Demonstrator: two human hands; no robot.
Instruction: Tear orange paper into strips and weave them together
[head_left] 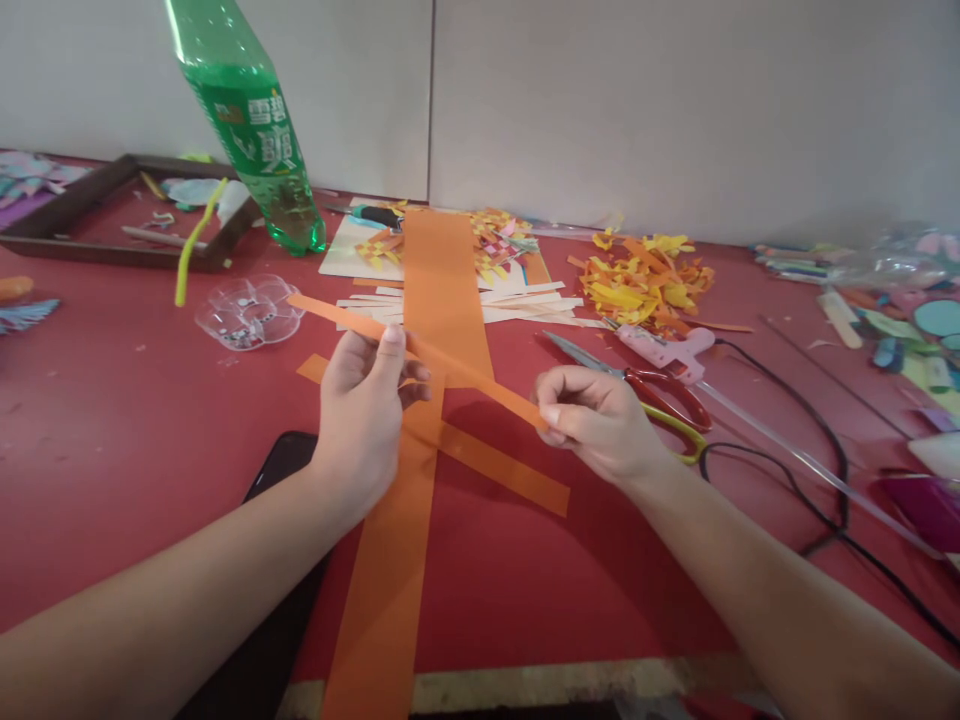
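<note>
A narrow orange paper strip (pixel 487 388) is stretched between my two hands above the red table. My left hand (pixel 367 405) pinches it between thumb and fingers, with its far left end sticking out past the hand. At the strip's right end, my right hand (pixel 592 415) grips it between thumb and forefinger. Beneath lie a long, wide orange strip (pixel 390 560), a wider orange piece (pixel 444 290) behind it, and another orange strip (pixel 510 468) set crosswise.
Scissors (pixel 667 400) and a pink glue gun (pixel 671 350) with a black cord (pixel 832 460) lie right. Behind are paper scraps (pixel 645 280) and pale strips (pixel 525 302). Left are a green bottle (pixel 262 150), clear dish (pixel 247 312), brown frame (pixel 97 250) and dark phone (pixel 281 462).
</note>
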